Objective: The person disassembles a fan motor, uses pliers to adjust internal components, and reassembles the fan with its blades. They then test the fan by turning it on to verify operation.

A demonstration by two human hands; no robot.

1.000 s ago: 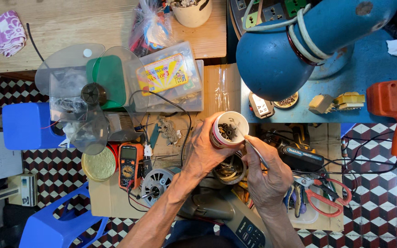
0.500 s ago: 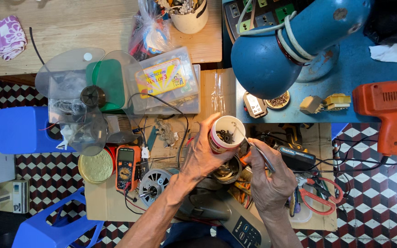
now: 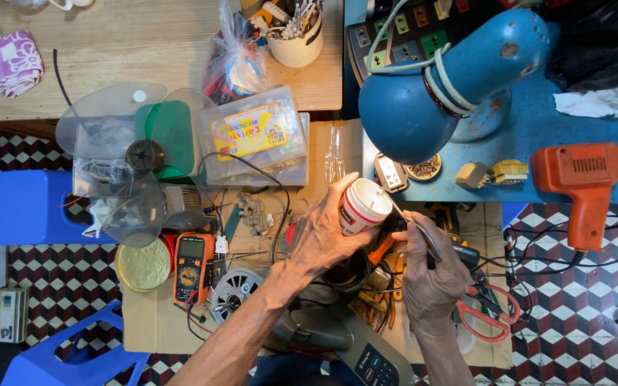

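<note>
My left hand (image 3: 323, 239) grips a small white jar with a red band (image 3: 363, 207), held tilted above the cluttered cardboard-covered bench (image 3: 151, 322). The jar's white end faces the camera. My right hand (image 3: 430, 279) sits just right of the jar and pinches a thin metal tool (image 3: 416, 227), whose tip points up toward the jar's right side. Below the hands lie a dark round part and a grey device, partly hidden by my forearms.
A blue desk lamp (image 3: 452, 78) hangs over the bench's right. An orange power drill (image 3: 584, 179) rests far right, red scissors (image 3: 481, 314) by my right wrist. Left are an orange multimeter (image 3: 191, 264), a small motor (image 3: 232, 289), clear fan blades (image 3: 123, 164) and a plastic box (image 3: 252, 136).
The jar has tilted: its open mouth with dark contents showed before, now a white end faces up. The metal tool has drawn out of the jar to its right.
</note>
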